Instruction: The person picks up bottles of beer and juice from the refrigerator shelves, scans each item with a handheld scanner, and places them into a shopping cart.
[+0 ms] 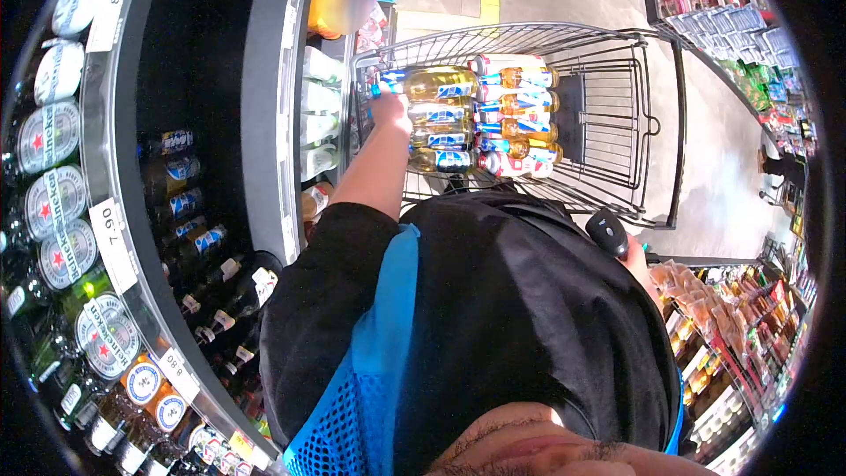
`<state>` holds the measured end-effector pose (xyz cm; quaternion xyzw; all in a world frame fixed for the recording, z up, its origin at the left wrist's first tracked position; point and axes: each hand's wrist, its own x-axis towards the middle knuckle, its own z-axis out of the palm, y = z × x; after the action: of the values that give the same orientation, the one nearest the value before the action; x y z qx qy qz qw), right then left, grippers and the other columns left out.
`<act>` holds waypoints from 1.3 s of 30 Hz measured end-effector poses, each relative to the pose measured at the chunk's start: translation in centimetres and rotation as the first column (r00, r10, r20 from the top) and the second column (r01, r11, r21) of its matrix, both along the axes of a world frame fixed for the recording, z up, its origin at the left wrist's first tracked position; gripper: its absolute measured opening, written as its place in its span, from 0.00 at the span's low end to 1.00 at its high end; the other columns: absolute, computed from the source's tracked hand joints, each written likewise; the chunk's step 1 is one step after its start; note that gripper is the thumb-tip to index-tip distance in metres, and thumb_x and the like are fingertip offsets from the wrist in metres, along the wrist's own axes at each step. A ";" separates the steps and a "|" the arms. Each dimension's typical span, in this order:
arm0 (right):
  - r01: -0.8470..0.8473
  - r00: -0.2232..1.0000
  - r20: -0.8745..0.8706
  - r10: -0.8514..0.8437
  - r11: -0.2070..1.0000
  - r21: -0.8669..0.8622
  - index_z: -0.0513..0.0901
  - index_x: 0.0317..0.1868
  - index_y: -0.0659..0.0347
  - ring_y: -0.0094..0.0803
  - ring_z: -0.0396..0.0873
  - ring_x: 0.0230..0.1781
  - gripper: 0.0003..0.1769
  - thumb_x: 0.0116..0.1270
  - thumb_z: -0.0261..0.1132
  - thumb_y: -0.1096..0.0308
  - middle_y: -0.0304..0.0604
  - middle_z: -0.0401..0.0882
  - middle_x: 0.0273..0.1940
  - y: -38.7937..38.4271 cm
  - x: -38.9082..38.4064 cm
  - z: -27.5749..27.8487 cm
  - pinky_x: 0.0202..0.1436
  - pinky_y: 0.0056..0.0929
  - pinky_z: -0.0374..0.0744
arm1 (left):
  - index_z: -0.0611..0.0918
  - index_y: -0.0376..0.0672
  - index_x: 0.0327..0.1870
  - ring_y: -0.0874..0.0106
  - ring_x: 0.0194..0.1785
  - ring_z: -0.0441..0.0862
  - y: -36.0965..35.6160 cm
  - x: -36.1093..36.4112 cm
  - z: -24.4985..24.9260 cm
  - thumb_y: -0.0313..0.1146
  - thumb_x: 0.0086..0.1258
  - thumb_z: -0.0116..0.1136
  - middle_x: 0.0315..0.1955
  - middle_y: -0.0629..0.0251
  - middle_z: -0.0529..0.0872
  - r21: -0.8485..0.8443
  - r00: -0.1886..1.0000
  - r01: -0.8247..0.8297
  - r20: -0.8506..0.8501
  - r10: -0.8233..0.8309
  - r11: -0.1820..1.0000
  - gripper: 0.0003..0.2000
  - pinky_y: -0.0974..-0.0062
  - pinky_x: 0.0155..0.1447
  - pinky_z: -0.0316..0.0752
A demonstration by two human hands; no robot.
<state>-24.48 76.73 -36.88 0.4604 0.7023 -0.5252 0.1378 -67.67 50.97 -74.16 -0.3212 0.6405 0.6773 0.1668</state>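
My left hand [390, 110] reaches into the shopping cart [648, 123] at its left end. Its fingers close around the blue-labelled neck of a yellow bottle [438, 84] that lies on its side. Several more bottles with blue and white labels [441, 139] lie beside it in a row, and a second row of bottles and cans [515, 128] lies to their right. Low at my right side, my right hand [636, 256] is closed on a black handheld scanner [606, 231]; most of its fingers are hidden.
On the left a shelf holds several green-labelled bottles [51, 137] behind price tags [115, 247]. Dark shelf space with more bottles [185, 203] lies between. Packed snack racks [723, 317] stand on the right. Another person [780, 167] is far off at the right edge.
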 end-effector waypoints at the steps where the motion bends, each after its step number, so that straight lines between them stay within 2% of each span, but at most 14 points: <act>1: -0.033 0.999 0.029 0.032 0.999 0.020 0.78 0.46 0.65 0.23 0.76 0.33 0.16 0.55 0.57 0.82 0.37 0.80 0.35 0.1 -0.5 0.4 0.39 0.24 0.76 | 0.78 0.44 0.37 0.74 0.25 0.76 -0.8 0.0 0.6 0.44 0.72 0.49 0.23 0.66 0.79 -0.341 0.945 0.258 -0.105 -0.309 0.904 0.13 0.70 0.29 0.70; 2: -0.039 0.999 0.023 0.039 0.999 0.026 0.78 0.46 0.65 0.23 0.76 0.33 0.16 0.55 0.57 0.82 0.37 0.80 0.35 0.3 -0.7 0.3 0.39 0.24 0.76 | 0.79 0.41 0.43 0.71 0.28 0.79 -1.5 0.0 1.2 0.33 0.70 0.52 0.27 0.64 0.83 -0.654 0.794 0.407 -0.092 -0.601 0.638 0.08 0.71 0.33 0.75; 3: -0.047 0.999 -0.005 0.047 0.999 0.001 0.79 0.46 0.65 0.22 0.76 0.33 0.16 0.56 0.57 0.82 0.37 0.80 0.35 0.7 -0.9 0.0 0.39 0.24 0.76 | 0.79 0.41 0.43 0.71 0.28 0.79 -2.2 0.1 1.8 0.33 0.70 0.52 0.27 0.64 0.83 -0.653 0.798 0.398 -0.100 -0.594 0.644 0.08 0.71 0.33 0.75; 5: -0.052 0.997 -0.058 0.051 0.998 -0.022 0.78 0.47 0.65 0.23 0.75 0.34 0.17 0.56 0.56 0.83 0.36 0.80 0.34 0.6 -2.4 0.1 0.40 0.22 0.74 | 0.79 0.40 0.40 0.68 0.28 0.80 -3.5 0.8 7.9 0.31 0.66 0.53 0.28 0.60 0.84 -0.187 0.936 0.234 -0.221 -0.273 0.954 0.07 0.69 0.33 0.75; 8: -0.127 0.989 -0.072 0.127 0.992 0.010 0.78 0.50 0.64 0.23 0.77 0.37 0.20 0.57 0.56 0.85 0.36 0.81 0.36 0.5 -5.0 0.7 0.44 0.23 0.76 | 0.79 0.38 0.39 0.68 0.28 0.79 -5.8 1.0 11.0 0.27 0.64 0.54 0.28 0.58 0.84 0.238 0.952 -0.072 -0.274 0.138 0.969 0.06 0.70 0.30 0.73; 10: -0.264 0.951 -0.167 0.260 0.965 -0.001 0.78 0.48 0.65 0.23 0.78 0.37 0.18 0.57 0.56 0.85 0.36 0.81 0.36 0.2 -7.6 1.1 0.44 0.22 0.77 | 0.78 0.35 0.41 0.71 0.31 0.80 -10.4 0.0 2.8 0.24 0.65 0.53 0.27 0.59 0.83 0.753 0.860 0.343 -0.493 0.136 0.562 0.05 0.72 0.33 0.76; 13: -0.370 0.911 -0.224 0.347 0.926 -0.073 0.78 0.49 0.66 0.22 0.78 0.37 0.19 0.56 0.56 0.85 0.36 0.82 0.37 -0.4 -10.5 1.4 0.45 0.22 0.76 | 0.76 0.41 0.40 0.64 0.31 0.77 -6.8 3.5 26.1 0.37 0.74 0.42 0.27 0.61 0.79 0.472 0.976 0.188 -0.187 -0.110 0.862 0.11 0.63 0.44 0.76; 16: -0.554 0.814 -0.265 0.517 0.827 -0.091 0.76 0.53 0.65 0.19 0.74 0.40 0.23 0.55 0.58 0.84 0.33 0.79 0.40 -2.3 -14.5 3.0 0.46 0.22 0.74 | 0.77 0.41 0.36 0.65 0.31 0.77 -8.4 4.5 26.1 0.41 0.75 0.40 0.25 0.62 0.79 0.093 0.777 0.461 -0.524 -0.350 0.883 0.15 0.64 0.44 0.75; 17: -0.570 0.811 -0.247 0.530 0.812 -0.129 0.77 0.53 0.66 0.20 0.75 0.40 0.22 0.55 0.60 0.81 0.34 0.80 0.40 -3.0 -15.3 3.0 0.47 0.22 0.75 | 0.76 0.34 0.51 0.71 0.38 0.85 -9.3 4.6 25.2 0.30 0.65 0.64 0.35 0.60 0.85 0.493 0.843 0.463 -0.503 -0.193 0.737 0.17 0.72 0.42 0.80; 21: -0.714 0.699 -0.275 0.660 0.669 -0.207 0.78 0.54 0.65 0.19 0.75 0.41 0.21 0.58 0.64 0.77 0.34 0.82 0.42 -5.6 -18.2 3.0 0.48 0.22 0.76 | 0.74 0.35 0.56 0.71 0.38 0.85 -10.2 4.7 24.0 0.30 0.66 0.64 0.34 0.62 0.85 0.597 0.827 0.463 -0.556 -0.077 0.655 0.20 0.71 0.43 0.79; 23: -0.787 0.616 -0.273 0.739 0.568 -0.240 0.78 0.55 0.65 0.19 0.75 0.42 0.20 0.61 0.65 0.76 0.34 0.82 0.43 -6.2 -18.9 2.7 0.50 0.24 0.76 | 0.74 0.36 0.58 0.72 0.38 0.83 -9.2 6.4 27.2 0.35 0.71 0.60 0.33 0.66 0.84 -0.082 0.722 0.363 -0.605 -0.336 0.928 0.19 0.72 0.44 0.78; 28: -0.757 0.652 -0.369 0.662 0.595 -0.271 0.77 0.57 0.65 0.19 0.74 0.45 0.22 0.61 0.65 0.76 0.34 0.81 0.44 -6.4 -18.4 0.5 0.53 0.25 0.75 | 0.74 0.38 0.54 0.73 0.42 0.80 -10.5 10.1 31.9 0.40 0.78 0.50 0.37 0.67 0.82 0.428 0.894 0.230 -0.448 -0.016 0.874 0.15 0.75 0.49 0.74; 32: -0.659 0.751 -0.351 0.559 0.664 -0.353 0.75 0.59 0.65 0.20 0.73 0.48 0.25 0.59 0.64 0.78 0.34 0.80 0.46 -5.4 -18.1 1.3 0.55 0.25 0.73 | 0.73 0.40 0.49 0.69 0.48 0.78 -12.8 11.8 35.8 0.37 0.78 0.49 0.43 0.60 0.80 0.498 0.710 0.437 -0.702 0.052 0.749 0.10 0.65 0.57 0.71; 39: -0.658 0.747 -0.298 0.594 0.721 -0.215 0.77 0.56 0.63 0.18 0.75 0.42 0.24 0.57 0.56 0.83 0.31 0.80 0.43 -3.0 -16.3 0.1 0.48 0.20 0.74 | 0.75 0.37 0.45 0.63 0.47 0.81 -18.6 14.0 43.3 0.34 0.66 0.65 0.40 0.54 0.81 -0.119 0.149 0.458 -0.967 -0.208 0.881 0.14 0.59 0.58 0.74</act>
<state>-40.75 73.70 -36.77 0.1096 0.7368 -0.5943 0.3032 -53.66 32.39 -30.86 0.3333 0.5854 0.7341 -0.0849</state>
